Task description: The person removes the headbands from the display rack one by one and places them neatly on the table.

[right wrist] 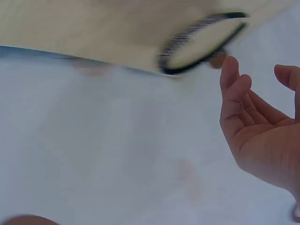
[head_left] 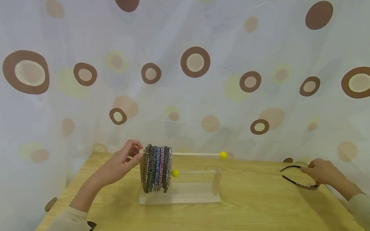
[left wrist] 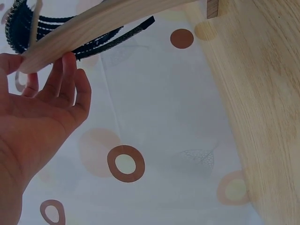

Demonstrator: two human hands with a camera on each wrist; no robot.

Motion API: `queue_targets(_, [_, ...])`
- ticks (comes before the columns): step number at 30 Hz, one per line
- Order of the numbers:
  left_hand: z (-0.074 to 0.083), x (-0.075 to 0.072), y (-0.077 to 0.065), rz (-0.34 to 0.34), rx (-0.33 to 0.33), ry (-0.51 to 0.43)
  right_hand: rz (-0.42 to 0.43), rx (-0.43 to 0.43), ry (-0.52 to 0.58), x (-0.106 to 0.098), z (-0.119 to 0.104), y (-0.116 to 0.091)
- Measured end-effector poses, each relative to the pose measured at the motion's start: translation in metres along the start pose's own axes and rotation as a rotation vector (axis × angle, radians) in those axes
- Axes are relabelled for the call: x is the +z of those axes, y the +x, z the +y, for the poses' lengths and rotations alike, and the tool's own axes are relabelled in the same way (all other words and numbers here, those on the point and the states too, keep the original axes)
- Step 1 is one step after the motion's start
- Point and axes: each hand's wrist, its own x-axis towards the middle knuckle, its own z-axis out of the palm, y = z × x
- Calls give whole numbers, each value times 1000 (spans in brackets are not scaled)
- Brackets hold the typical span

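A wooden headband stand (head_left: 184, 195) with two dowels stands left of the table's middle. Several glittery headbands (head_left: 157, 169), in gold, dark, blue and pink, hang together on the left part of its upper dowel. My left hand (head_left: 117, 167) grips the top of the stand's left upright, thumb on one side and fingers on the other; the left wrist view shows this wooden upright (left wrist: 103, 29) up close. At the far right, one black headband with a patterned band (head_left: 305, 186) lies on the table. Beside it my right hand (right wrist: 262, 133) has loosely bent fingers, with a gap between thumb and fingertips.
Yellow balls cap the upper dowel (head_left: 223, 155) and the shorter lower dowel (head_left: 175, 173). The light wood table (head_left: 245, 216) reaches back to a pale curtain (head_left: 206, 99) with brown and yellow circles. A small dark object (head_left: 91, 227) shows beside the left sleeve.
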Motion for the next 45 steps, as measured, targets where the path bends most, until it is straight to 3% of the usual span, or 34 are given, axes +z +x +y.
queue_targets(4, [0,-5,2,7,7,25,207,-70,31,-1,-69,-3])
queue_targets(7, [1,-8,5,12,8,38,405,-136,92,6,-120,-10])
queue_targets(9, [2,-9,7,8,10,38,486,-174,151,12,-151,-19])
queue_targets(14, [2,-8,10,-5,6,28,564,-256,326,33,-213,-29])
queue_targets(20, [1,-5,11,-6,4,15,606,-369,514,59,-273,-17])
queue_targets(25, [-1,-4,10,-11,7,14,570,-415,635,74,-315,-12])
queue_targets(30, [0,-4,8,2,11,17,489,-418,684,89,-344,-8])
queue_targets(40, [-2,-1,6,-4,4,-15,178,-369,706,130,-386,-7])
queue_targets(45, [-4,-2,3,6,11,-12,72,-370,809,140,-399,-2])
